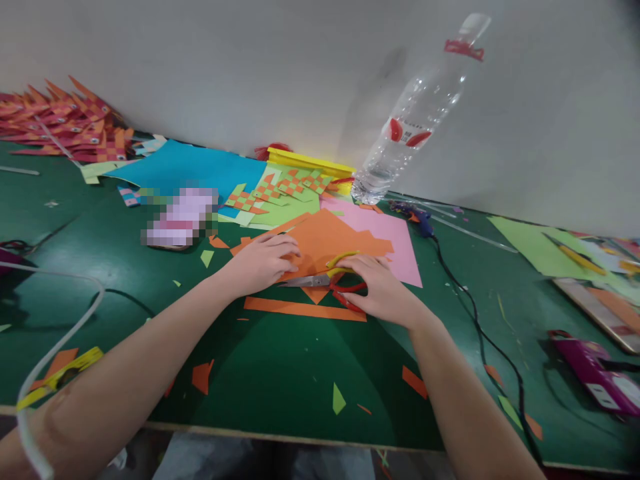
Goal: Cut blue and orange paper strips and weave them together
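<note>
- Centrally on the green table (pixel 270 380), between its near and far edges, lies a stack of orange paper (pixel 325 233), partly over a pink sheet (pixel 404 247).
- The left hand (pixel 263 263) rests on the left side of the orange paper, its fingers half curled and a little apart; whether it pinches a sheet, I cannot tell.
- The right hand (pixel 380 287) is closed around the red and yellow handles of a pair of scissors (pixel 315 281), whose blades point toward the table's left edge, their tips just below the left hand.
- An orange strip (pixel 305 309) lies apart from the stack, on the side toward the near edge.
- Green and orange scraps are strewn between there and the near edge, among them a green sliver (pixel 339 399).
- Toward the far edge, checkered paper fish (pixel 270 189) lie on a light green sheet (pixel 300 213), beside a blue sheet (pixel 200 167).
- A clear bottle (pixel 405 130) stands at the far edge against the wall, with a blue glue gun (pixel 424 223) near its base.
- A pile of red and orange woven pieces (pixel 70 127) fills the far left corner.
- Nearer the right edge are a phone (pixel 593 310), a yellow cutter (pixel 575 255) and a purple power strip (pixel 595 373).
</note>
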`<action>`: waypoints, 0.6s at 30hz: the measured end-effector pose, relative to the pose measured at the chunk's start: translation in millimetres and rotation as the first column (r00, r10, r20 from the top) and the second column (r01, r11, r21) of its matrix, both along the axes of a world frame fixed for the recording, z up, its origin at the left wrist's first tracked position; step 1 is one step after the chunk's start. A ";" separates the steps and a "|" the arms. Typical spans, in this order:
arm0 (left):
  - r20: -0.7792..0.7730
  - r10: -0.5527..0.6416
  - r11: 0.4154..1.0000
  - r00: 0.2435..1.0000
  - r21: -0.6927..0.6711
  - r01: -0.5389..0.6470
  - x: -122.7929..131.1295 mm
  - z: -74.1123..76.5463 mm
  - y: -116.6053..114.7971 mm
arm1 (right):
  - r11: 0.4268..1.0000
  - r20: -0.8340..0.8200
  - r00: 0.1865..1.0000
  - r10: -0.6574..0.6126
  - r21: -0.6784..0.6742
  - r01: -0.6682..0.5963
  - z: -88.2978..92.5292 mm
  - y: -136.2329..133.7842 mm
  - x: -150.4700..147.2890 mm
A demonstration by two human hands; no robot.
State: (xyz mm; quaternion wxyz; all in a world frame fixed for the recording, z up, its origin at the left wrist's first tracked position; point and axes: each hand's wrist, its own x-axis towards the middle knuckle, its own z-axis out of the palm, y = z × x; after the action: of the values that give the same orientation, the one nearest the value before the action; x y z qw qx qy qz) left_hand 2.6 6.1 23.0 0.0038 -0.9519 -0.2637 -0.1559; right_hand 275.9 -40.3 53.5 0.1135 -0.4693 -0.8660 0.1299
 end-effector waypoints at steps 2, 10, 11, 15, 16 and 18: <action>0.025 0.017 0.998 1.000 -0.061 -0.015 1.2 -2.5 0.2 | 1.000 -0.005 1.000 -0.004 0.000 0.004 0.2 1.0 3.8; 0.062 0.132 0.983 0.989 -0.139 -0.122 11.9 -21.3 -2.5 | 0.998 0.030 0.998 -0.049 0.038 0.048 0.4 4.0 20.3; 0.076 0.126 0.984 0.989 -0.132 -0.115 12.1 -21.3 -3.0 | 0.998 0.034 0.998 -0.053 0.037 0.052 0.0 4.2 21.8; 0.109 0.050 0.990 0.993 -0.135 -0.035 6.3 -15.5 -1.4 | 0.998 0.040 0.998 -0.055 0.020 0.054 -0.7 4.7 24.8; 0.099 0.030 0.991 0.995 -0.135 -0.016 4.1 -14.3 -0.5 | 0.998 0.041 0.998 -0.054 0.016 0.053 -0.8 5.0 25.0; 0.064 0.008 0.991 0.998 -0.134 0.001 0.3 -13.9 1.3 | 0.999 0.041 0.998 -0.051 0.012 0.050 -1.1 5.7 25.3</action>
State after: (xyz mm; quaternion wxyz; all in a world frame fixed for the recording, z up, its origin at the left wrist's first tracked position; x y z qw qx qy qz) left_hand 2.9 7.4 9.1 -0.0685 -0.9440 -0.2753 -0.1684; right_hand 301.2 -34.6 52.3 0.1015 -0.4929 -0.8567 0.1127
